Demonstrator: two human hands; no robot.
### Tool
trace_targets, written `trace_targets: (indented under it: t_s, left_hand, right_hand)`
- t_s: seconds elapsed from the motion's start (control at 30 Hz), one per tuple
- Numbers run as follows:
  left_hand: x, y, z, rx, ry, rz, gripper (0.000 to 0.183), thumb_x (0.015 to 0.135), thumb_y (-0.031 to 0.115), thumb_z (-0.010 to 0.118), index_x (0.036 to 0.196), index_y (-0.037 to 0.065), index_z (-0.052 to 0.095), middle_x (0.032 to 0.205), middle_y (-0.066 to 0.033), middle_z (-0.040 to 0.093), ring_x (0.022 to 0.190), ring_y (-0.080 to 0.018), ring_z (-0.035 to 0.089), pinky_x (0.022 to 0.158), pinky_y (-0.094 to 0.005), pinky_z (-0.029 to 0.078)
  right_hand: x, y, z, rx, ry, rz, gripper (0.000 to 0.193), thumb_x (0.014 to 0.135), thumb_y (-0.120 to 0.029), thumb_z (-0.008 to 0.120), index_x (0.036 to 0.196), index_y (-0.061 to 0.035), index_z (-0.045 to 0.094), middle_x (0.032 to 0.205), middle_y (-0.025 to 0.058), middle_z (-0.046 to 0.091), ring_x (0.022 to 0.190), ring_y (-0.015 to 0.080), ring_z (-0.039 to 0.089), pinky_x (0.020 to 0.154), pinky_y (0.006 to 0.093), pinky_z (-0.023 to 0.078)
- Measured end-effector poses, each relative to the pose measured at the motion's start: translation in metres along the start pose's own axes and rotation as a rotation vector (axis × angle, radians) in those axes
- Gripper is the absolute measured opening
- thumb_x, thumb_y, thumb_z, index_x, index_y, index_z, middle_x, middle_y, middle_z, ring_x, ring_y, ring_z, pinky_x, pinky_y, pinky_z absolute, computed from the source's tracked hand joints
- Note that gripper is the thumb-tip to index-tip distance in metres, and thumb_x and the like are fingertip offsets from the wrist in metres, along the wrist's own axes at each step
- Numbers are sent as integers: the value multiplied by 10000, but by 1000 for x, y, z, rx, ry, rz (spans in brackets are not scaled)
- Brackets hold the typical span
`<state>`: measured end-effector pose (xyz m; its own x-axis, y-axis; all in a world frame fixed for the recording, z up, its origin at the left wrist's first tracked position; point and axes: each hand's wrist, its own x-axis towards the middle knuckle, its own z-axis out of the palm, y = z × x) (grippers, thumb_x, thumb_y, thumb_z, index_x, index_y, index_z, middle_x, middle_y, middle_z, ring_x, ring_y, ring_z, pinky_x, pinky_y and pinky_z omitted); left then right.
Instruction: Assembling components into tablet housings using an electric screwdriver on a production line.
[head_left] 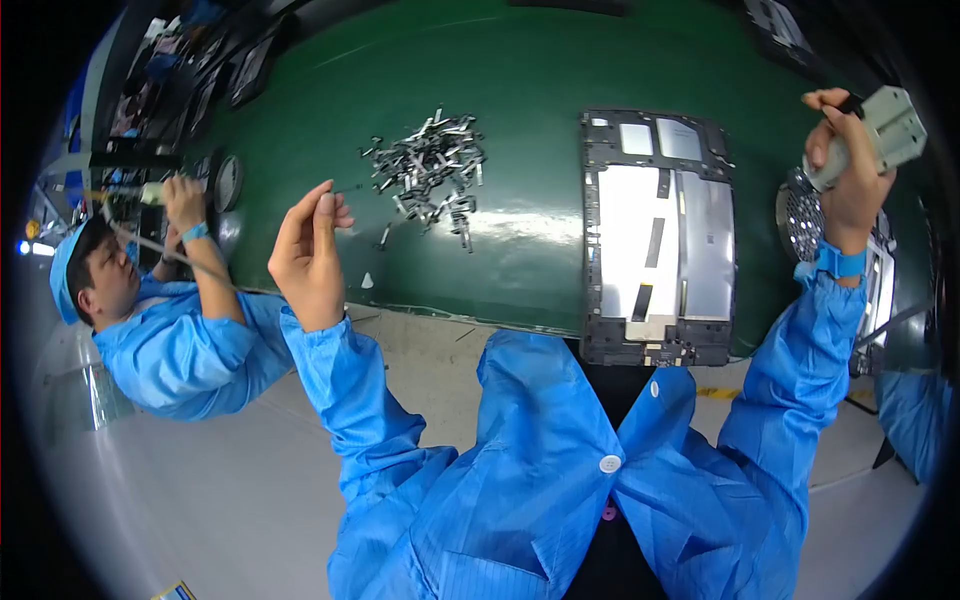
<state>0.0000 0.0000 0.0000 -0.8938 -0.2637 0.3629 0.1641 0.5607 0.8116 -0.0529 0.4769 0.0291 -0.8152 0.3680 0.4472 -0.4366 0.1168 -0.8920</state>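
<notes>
My left hand [312, 255] is raised over the near left of the green table, thumb and forefinger pinched on a small dark strip [348, 189]. Just to the right of it lies a loose pile of small black and silver strips [435, 165]. My right hand [852, 185], wearing a blue wrist band, curls around a pale grey-green hand tool [890, 135] with a blocky end; fingers hide part of it. Beneath that hand sits a round dish [800, 218] of shiny small pieces. Between my hands, a black-framed device panel [708, 230] with silver plates and dark strips lies flat.
At the left, a co-worker in blue [190, 340] holds a corded tool [152, 193] beside another round dish [229, 183]. Dark panels [255, 72] stand along the far left. The table's near edge [470, 320] runs before me. A small white scrap [367, 281] lies near it.
</notes>
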Motion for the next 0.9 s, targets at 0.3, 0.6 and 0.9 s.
trace_targets:
  t_s: [0.3,0.6,0.9]
  left_hand:
    - [43,55,162,-240,-652,34,243,889,154,701,1035,-39,712,1012,-109,719,944,-159,660,849,-266,505]
    - [49,45,185,-141,-755,-78,294,952,186,617,1181,15,680,1162,-96,684,1052,-144,615,958,-271,456]
    - [41,38,193,-186,-655,-123,295,948,201,644,1181,24,681,1069,-47,703,850,-46,543,757,-193,411]
  right_hand:
    - [-4,-2,-6,-56,8,-47,192,842,-49,561,929,95,652,800,175,684,473,115,492,465,257,408]
    - [-6,22,-32,-94,115,47,194,737,-171,728,693,0,648,562,45,591,488,128,592,435,291,470]
    - [-7,-18,-29,-105,150,13,137,710,-131,635,669,-2,617,562,124,584,553,115,555,534,312,455]
